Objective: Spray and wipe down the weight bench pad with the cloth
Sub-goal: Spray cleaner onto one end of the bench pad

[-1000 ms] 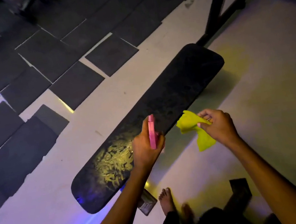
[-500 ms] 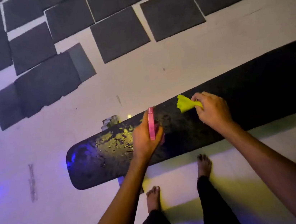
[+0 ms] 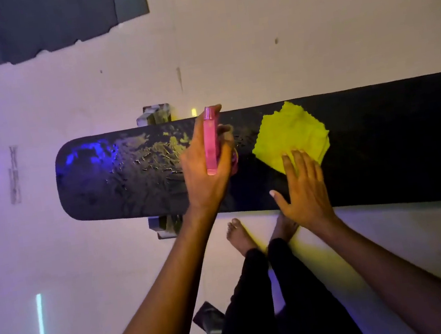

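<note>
Right hand (image 3: 305, 192) flat, fingers spread, pressing near corner of yellow cloth (image 3: 291, 135) onto bench pad (image 3: 393, 144). Left hand (image 3: 206, 174) wrapped round pink spray bottle (image 3: 210, 143), at 9 o'clock from cloth. Pad runs 9-to-3 across view. Sheen at left end could be spray, unsure. Judgement: wiping just starting; most of pad left, right stretch looks dry.

Dim, purple-blue glare, soft focus

Left grip (image 3: 207, 163) clenched, right grip (image 3: 304, 186) flat.
</note>
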`<state>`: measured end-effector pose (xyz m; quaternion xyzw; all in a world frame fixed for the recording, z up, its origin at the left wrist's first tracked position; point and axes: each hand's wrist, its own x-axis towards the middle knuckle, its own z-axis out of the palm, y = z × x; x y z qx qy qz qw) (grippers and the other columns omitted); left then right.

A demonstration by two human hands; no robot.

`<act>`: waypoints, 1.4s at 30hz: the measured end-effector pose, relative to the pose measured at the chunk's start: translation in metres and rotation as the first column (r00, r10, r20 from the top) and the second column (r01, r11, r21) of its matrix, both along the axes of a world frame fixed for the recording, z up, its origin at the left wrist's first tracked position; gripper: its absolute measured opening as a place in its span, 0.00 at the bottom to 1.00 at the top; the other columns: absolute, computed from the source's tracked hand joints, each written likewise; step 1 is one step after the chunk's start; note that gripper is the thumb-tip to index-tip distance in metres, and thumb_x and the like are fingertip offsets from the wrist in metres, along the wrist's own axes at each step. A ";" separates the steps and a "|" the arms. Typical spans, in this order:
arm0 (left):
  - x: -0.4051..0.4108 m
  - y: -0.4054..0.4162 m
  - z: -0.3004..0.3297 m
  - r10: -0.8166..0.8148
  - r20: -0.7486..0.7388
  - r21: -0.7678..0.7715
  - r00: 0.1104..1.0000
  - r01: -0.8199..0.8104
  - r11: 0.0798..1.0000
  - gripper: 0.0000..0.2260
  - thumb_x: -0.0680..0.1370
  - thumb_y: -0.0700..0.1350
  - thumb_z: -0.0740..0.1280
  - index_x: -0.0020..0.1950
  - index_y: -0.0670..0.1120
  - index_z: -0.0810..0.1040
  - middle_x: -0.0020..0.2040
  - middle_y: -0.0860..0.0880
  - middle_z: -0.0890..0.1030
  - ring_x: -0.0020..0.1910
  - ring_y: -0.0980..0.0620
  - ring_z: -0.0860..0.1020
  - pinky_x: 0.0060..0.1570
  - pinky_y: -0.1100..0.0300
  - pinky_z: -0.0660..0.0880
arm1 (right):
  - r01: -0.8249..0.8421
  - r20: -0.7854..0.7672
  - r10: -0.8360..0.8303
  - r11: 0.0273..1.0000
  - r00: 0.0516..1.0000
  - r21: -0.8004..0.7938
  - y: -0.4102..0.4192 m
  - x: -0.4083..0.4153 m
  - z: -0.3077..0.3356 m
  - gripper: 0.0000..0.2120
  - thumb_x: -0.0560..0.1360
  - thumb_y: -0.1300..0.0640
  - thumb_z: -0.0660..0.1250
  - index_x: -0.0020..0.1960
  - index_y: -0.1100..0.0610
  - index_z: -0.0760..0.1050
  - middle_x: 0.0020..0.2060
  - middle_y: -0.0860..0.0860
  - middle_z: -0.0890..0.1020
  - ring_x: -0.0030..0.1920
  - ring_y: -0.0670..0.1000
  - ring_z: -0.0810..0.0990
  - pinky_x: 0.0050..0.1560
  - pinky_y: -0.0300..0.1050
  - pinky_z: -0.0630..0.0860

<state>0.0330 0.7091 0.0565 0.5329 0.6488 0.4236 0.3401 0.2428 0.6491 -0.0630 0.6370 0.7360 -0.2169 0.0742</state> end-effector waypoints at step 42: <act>-0.177 -0.126 -0.112 0.067 -0.310 -0.449 0.948 -0.208 0.869 0.27 0.79 0.67 0.57 0.30 0.49 0.70 0.32 0.42 0.81 0.34 0.37 0.78 0.34 0.49 0.74 | -0.394 0.132 0.372 0.882 0.919 0.257 0.024 -0.145 -0.051 0.46 0.78 0.32 0.57 0.83 0.62 0.52 0.83 0.63 0.54 0.84 0.64 0.53 0.83 0.65 0.53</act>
